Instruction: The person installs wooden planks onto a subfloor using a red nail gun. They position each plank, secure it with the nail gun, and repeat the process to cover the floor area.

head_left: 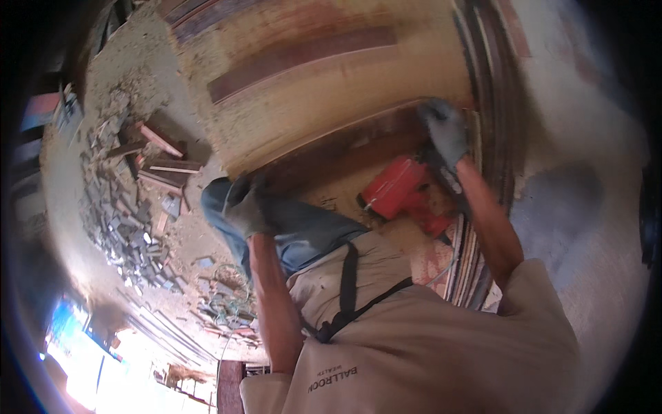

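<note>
A long dark brown wooden plank [345, 148] lies across in front of me, over a plywood board. At its left end, beside my knee, my left hand [246, 210] in a grey work glove closes on the plank. My right hand [445, 131], also gloved in grey, closes on the plank's right end near the edge of the plywood; its fingertips are partly blurred. Between my arms, just below the plank, rests a red power tool [400, 190], its exact kind unclear. My legs in blue trousers are bent beneath my left forearm.
Farther up, another reddish-brown strip [303, 62] lies on the plywood [276, 131]. Dark boards [486, 76] are stacked along its right side. Wood offcuts [165, 165] and a heap of small scraps [131, 234] cover the floor at left. A thin cable [441, 272] runs near the tool.
</note>
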Demonstrator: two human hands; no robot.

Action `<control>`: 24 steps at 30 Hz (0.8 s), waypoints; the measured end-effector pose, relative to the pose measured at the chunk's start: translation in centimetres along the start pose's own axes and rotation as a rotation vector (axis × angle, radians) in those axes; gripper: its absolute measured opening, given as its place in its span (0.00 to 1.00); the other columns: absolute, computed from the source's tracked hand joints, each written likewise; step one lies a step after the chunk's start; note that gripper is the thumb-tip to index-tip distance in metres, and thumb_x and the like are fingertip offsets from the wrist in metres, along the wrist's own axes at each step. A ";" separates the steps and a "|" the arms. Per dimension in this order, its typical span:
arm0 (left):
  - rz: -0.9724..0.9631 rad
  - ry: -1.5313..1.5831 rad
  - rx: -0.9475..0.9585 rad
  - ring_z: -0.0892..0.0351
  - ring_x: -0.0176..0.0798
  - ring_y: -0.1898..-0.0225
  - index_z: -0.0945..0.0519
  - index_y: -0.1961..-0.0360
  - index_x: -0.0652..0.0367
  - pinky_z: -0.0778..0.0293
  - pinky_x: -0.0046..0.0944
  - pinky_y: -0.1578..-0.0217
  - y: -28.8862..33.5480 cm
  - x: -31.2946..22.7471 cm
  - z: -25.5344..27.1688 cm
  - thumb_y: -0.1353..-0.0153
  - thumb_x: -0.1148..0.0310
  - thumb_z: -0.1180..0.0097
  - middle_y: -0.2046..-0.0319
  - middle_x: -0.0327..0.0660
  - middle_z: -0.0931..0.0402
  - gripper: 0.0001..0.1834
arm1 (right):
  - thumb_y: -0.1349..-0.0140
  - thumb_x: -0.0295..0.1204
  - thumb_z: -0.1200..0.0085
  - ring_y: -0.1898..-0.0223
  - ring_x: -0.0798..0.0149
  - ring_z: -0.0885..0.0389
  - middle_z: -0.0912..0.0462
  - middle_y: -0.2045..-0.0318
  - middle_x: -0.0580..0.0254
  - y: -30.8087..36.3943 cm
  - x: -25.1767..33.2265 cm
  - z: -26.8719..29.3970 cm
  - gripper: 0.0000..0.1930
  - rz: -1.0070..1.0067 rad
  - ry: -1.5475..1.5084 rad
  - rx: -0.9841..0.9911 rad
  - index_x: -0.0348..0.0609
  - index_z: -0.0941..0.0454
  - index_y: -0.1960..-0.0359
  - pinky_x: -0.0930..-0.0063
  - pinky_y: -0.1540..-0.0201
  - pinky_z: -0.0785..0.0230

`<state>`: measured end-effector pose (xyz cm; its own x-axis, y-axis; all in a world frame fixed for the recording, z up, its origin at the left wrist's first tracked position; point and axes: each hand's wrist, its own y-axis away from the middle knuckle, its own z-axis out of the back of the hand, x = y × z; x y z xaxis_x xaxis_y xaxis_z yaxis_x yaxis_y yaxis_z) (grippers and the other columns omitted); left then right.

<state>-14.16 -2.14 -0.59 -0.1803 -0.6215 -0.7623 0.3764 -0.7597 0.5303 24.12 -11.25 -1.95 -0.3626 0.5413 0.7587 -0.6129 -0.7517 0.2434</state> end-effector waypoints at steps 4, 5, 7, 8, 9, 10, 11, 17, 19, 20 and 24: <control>-0.016 0.009 0.006 0.19 0.36 0.63 0.17 0.56 0.70 0.22 0.33 0.61 -1.2 1.7 -0.1 0.51 0.77 0.31 0.62 0.46 0.16 0.18 | 0.40 0.25 0.40 0.60 0.72 0.18 0.14 0.61 0.61 0.0 0.2 0.2 0.10 -0.092 -0.045 0.012 0.36 0.18 0.57 0.76 0.55 0.26; -0.012 -0.017 0.004 0.19 0.36 0.63 0.17 0.57 0.70 0.22 0.33 0.61 -0.9 1.2 -0.2 0.50 0.78 0.31 0.62 0.46 0.16 0.18 | 0.40 0.25 0.39 0.61 0.72 0.18 0.14 0.62 0.61 0.1 0.5 0.0 0.10 -0.116 -0.107 0.021 0.36 0.18 0.57 0.77 0.56 0.26; -0.007 -0.072 -0.005 0.19 0.37 0.63 0.17 0.57 0.70 0.22 0.34 0.61 -0.4 0.3 -0.2 0.50 0.78 0.32 0.62 0.45 0.16 0.17 | 0.41 0.24 0.38 0.62 0.72 0.18 0.14 0.63 0.62 0.2 0.8 -0.4 0.11 -0.178 -0.244 -0.001 0.36 0.19 0.57 0.77 0.57 0.26; -0.008 -0.025 -0.026 0.19 0.37 0.63 0.17 0.57 0.70 0.22 0.34 0.60 -1.0 1.1 -0.1 0.49 0.79 0.32 0.62 0.46 0.16 0.16 | 0.41 0.23 0.38 0.63 0.72 0.19 0.14 0.63 0.62 0.2 0.8 -0.5 0.11 -0.207 -0.315 -0.010 0.36 0.19 0.56 0.77 0.58 0.26; -0.010 -0.012 -0.015 0.19 0.38 0.63 0.17 0.57 0.70 0.22 0.34 0.60 -1.1 1.4 -0.1 0.49 0.79 0.33 0.62 0.46 0.16 0.16 | 0.42 0.22 0.38 0.63 0.72 0.19 0.15 0.64 0.63 0.2 0.8 -0.4 0.11 -0.238 -0.347 -0.013 0.35 0.19 0.57 0.77 0.58 0.26; -0.012 -0.003 -0.006 0.19 0.38 0.62 0.17 0.56 0.71 0.22 0.33 0.60 -1.0 1.3 -0.1 0.49 0.80 0.33 0.62 0.46 0.16 0.16 | 0.42 0.21 0.38 0.64 0.72 0.20 0.15 0.64 0.63 0.1 0.7 -0.5 0.11 -0.271 -0.382 -0.015 0.35 0.19 0.57 0.77 0.59 0.25; -0.014 0.007 0.003 0.19 0.38 0.62 0.17 0.56 0.71 0.22 0.33 0.60 -1.0 1.2 -0.2 0.48 0.80 0.34 0.62 0.46 0.16 0.17 | 0.43 0.21 0.37 0.64 0.73 0.20 0.15 0.64 0.63 0.1 0.6 -0.5 0.11 -0.303 -0.417 -0.016 0.35 0.18 0.57 0.77 0.59 0.25; -0.029 0.006 0.007 0.18 0.39 0.62 0.22 0.50 0.75 0.21 0.32 0.61 -1.0 1.3 -0.2 0.47 0.82 0.35 0.60 0.49 0.17 0.21 | 0.43 0.20 0.38 0.67 0.74 0.21 0.15 0.65 0.64 0.6 1.3 -0.7 0.11 -0.335 -0.480 -0.044 0.36 0.18 0.57 0.79 0.64 0.27; -0.030 -0.005 -0.001 0.18 0.38 0.63 0.22 0.50 0.75 0.21 0.32 0.61 -1.2 1.4 -0.2 0.47 0.82 0.35 0.59 0.49 0.17 0.21 | 0.43 0.19 0.38 0.68 0.74 0.22 0.16 0.65 0.64 0.7 1.3 -0.8 0.12 -0.327 -0.494 -0.052 0.36 0.17 0.57 0.79 0.65 0.28; -0.031 -0.012 -0.004 0.18 0.38 0.63 0.22 0.50 0.75 0.21 0.32 0.61 -1.2 1.4 -0.2 0.47 0.82 0.35 0.59 0.49 0.17 0.21 | 0.43 0.19 0.39 0.68 0.74 0.22 0.16 0.65 0.64 0.7 1.3 -0.8 0.12 -0.324 -0.502 -0.057 0.36 0.17 0.56 0.79 0.66 0.28; 0.005 0.051 0.005 0.18 0.38 0.63 0.21 0.50 0.74 0.21 0.32 0.60 -1.2 1.4 -0.3 0.48 0.82 0.34 0.59 0.48 0.17 0.21 | 0.43 0.19 0.39 0.70 0.76 0.23 0.16 0.66 0.65 0.6 1.0 -0.5 0.11 -0.390 -0.538 -0.024 0.36 0.17 0.57 0.80 0.67 0.28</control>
<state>-14.58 -2.05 -2.43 -0.1319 -0.6146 -0.7778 0.3723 -0.7579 0.5357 23.01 -10.99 -1.39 0.2861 0.5039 0.8150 -0.6462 -0.5265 0.5524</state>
